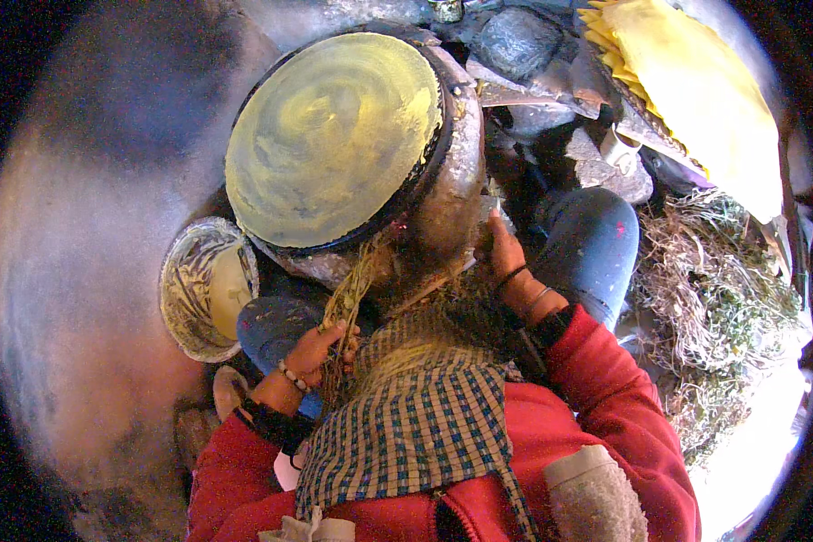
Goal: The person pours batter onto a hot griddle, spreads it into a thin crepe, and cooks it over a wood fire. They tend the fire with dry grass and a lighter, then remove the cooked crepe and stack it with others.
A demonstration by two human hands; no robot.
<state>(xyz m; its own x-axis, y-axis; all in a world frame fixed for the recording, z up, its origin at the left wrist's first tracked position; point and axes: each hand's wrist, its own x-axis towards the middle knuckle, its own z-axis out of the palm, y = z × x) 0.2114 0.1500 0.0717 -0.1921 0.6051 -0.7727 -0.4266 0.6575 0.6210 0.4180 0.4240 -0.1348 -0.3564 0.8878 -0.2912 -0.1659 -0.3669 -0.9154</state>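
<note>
A round dark griddle [438, 150] rests on a clay stove [457, 196] before me. Thin yellow batter [339, 135] coats nearly all of its top in swirls. My left hand [322, 356] grips a bundle of dry stalks [353, 281], whose far ends reach the stove mouth under the griddle. A small reddish glow [398, 225] shows there. By the stove's right side is my right hand [508, 254], its thumb against a greyish flat piece [498, 209]. Its fingers are mostly hidden, so whether it holds that piece or only touches it is unclear.
Left of the stove stands a basin [176, 318] with yellow batter inside. Thin yellow flatbreads [698, 81] are stacked at the upper right. A light cup [620, 148] sits on a stone below them. Dry brush [711, 284] lies heaped beside my right knee [593, 237].
</note>
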